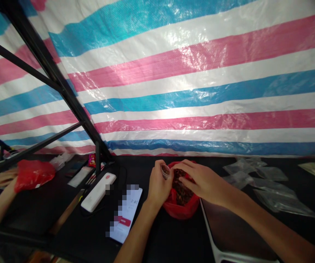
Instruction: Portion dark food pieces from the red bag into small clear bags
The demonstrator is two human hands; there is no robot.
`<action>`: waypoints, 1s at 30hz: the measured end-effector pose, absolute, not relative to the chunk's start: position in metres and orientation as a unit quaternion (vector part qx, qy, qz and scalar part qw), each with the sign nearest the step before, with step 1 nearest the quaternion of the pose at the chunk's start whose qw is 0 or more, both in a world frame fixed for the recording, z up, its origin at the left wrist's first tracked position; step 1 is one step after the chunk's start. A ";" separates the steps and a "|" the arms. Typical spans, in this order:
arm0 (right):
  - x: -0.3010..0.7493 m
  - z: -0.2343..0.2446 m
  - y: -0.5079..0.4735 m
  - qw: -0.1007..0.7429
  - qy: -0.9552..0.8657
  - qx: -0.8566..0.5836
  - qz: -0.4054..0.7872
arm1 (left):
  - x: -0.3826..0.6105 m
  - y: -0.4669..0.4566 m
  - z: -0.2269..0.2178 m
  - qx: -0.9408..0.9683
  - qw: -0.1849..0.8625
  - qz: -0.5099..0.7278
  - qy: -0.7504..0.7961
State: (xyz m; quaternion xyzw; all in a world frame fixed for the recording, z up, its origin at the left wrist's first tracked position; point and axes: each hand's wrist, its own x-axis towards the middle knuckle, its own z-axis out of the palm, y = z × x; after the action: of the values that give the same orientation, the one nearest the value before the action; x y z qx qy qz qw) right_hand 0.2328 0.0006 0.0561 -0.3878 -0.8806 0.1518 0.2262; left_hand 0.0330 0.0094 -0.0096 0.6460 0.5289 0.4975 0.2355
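Note:
Near the middle of the table, my left hand is closed around a small clear container with a rounded, pale rim and brown bits inside. Whether it is a cup or a bag, I cannot tell. A red plastic bag stands beside it with its mouth spread wide, full of loose brown bits. Over that bag reaches my right hand, its fingers bent and its thumb apart from them. The fingertips are close to the container's rim, with nothing visible between them.
Several clear plastic bags lie at right, behind a dark, silver-edged flat device. Left of me are a lit phone and a white power strip. Beyond the black frame, another person's hands hold a red bag.

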 end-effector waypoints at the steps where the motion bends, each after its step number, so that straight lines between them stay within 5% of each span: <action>1: 0.230 0.057 -0.001 0.240 -0.886 -0.363 0.159 | 0.033 0.008 -0.010 0.649 0.248 0.501 0.517; 15: 0.236 0.064 0.003 0.271 -0.898 -0.348 0.013 | 0.041 0.002 -0.009 0.670 0.257 0.483 0.502; 30: 0.234 0.066 0.002 0.380 -0.861 -0.332 0.066 | 0.037 0.002 -0.008 0.703 0.215 0.487 0.472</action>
State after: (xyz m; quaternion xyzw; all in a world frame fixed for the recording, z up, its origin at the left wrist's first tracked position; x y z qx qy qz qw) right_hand 0.2336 0.0021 0.0661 -0.3323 -0.8605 0.0656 0.3804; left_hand 0.0375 0.0021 -0.0083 0.7028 0.4720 0.4870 0.2146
